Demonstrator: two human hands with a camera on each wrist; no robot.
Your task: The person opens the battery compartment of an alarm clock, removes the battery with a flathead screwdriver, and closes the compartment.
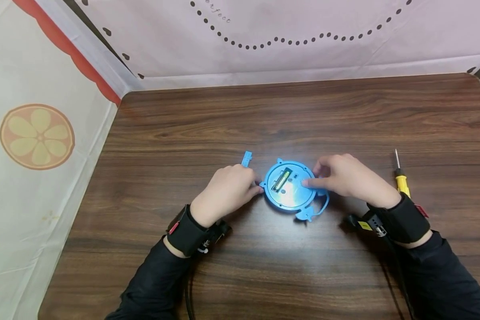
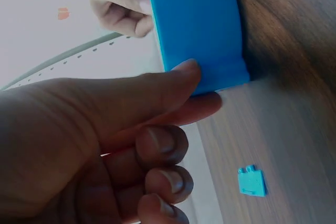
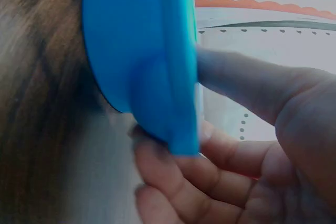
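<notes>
both hands close in on the round blue plastic device (image 1: 288,189), which lies back-up on the wooden table (image 1: 264,115) between them. the left hand (image 1: 226,192) pinches the device's left rim between thumb and forefinger, the other fingers (image 2: 163,145) curled under; the left wrist view shows that edge caught at the fingertips. the right hand (image 1: 350,175) grips the opposite rim, with its forefinger laid across the back of the device and its lower fingers (image 3: 184,171) tucked beneath the edge.

the device's battery bay is open, and a battery (image 1: 282,180) shows in the slot. a small blue cover (image 1: 246,158) lies just beyond the device's upper left, apart from it. a short looped strap with a tab (image 1: 309,213) hangs off the device's near edge. a yellow-handled screwdriver (image 1: 400,178) rests well to the right of the device, past the right hand.

judging by its look, the device is light, stiff moulded plastic, smooth and a little slippery on its glossy back, so it would likely skate on the table under a push. the rim seems the soundest place to hold, from both sides as it is held now. the open bay and the thin strap look like the weaker parts, best kept free of pressure.
</notes>
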